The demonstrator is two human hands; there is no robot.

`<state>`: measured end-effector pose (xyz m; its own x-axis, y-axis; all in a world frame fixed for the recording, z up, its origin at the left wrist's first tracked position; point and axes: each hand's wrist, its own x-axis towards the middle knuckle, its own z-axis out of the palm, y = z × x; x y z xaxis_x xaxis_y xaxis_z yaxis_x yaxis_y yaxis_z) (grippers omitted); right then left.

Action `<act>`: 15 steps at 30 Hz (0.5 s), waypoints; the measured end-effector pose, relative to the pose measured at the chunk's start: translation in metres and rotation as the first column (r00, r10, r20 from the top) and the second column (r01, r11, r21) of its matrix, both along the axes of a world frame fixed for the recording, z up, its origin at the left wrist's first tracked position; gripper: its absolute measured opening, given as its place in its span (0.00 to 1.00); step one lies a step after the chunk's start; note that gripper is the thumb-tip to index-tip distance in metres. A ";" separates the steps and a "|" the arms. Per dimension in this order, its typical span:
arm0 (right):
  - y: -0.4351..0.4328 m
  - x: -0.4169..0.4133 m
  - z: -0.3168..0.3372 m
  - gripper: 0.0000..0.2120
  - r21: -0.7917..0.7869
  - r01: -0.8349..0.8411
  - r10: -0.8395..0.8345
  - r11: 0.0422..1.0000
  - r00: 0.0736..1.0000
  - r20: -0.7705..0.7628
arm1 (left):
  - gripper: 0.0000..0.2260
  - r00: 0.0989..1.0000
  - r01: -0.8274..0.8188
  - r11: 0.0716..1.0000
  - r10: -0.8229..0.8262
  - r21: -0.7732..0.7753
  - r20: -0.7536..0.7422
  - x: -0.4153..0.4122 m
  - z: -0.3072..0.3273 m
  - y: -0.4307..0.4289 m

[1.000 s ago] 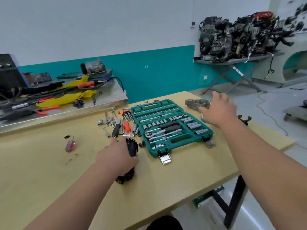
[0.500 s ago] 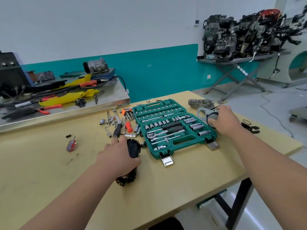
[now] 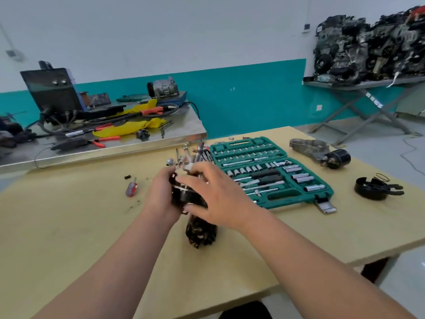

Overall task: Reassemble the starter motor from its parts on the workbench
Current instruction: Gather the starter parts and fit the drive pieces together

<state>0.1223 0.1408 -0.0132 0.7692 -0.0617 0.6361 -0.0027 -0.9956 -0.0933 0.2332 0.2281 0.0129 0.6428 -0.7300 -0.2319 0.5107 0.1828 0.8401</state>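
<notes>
Centre frame, my left hand is clamped round the motor, a black cylinder with its lower end on the tan table. My right hand covers its front, fingers fairly straight and thumb on the casing; whether it grips or only touches, I cannot tell. It half hides loose chrome tools behind. A green socket case lies to the right and a red screwdriver to the left. A second ago that right hand was at the table's right edge.

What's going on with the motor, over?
Left grip, right grip: both holding black motor body. Above workbench. Nothing in the way.
</notes>
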 end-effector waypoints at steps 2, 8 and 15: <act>-0.025 -0.014 -0.002 0.28 0.095 0.120 -0.124 0.988 0.992 0.038 | 0.07 0.956 -0.294 0.954 0.293 0.058 0.016 0.028 -0.008 0.017; -0.173 -0.141 -0.017 0.23 0.322 0.907 -0.927 0.270 0.335 -0.166 | 0.08 0.896 -0.438 0.854 0.438 0.283 0.064 0.084 -0.028 0.061; -0.215 -0.186 -0.046 0.33 0.105 0.993 -0.785 -0.049 0.027 -0.619 | 0.29 0.842 -0.494 0.726 0.263 0.478 0.470 0.065 -0.038 0.040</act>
<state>-0.0634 -0.0746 -0.0596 -0.1128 -0.9935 0.0124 -0.9784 0.1089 -0.1760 0.2984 0.2683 -0.0247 0.9521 -0.2134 -0.2189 0.1588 -0.2667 0.9506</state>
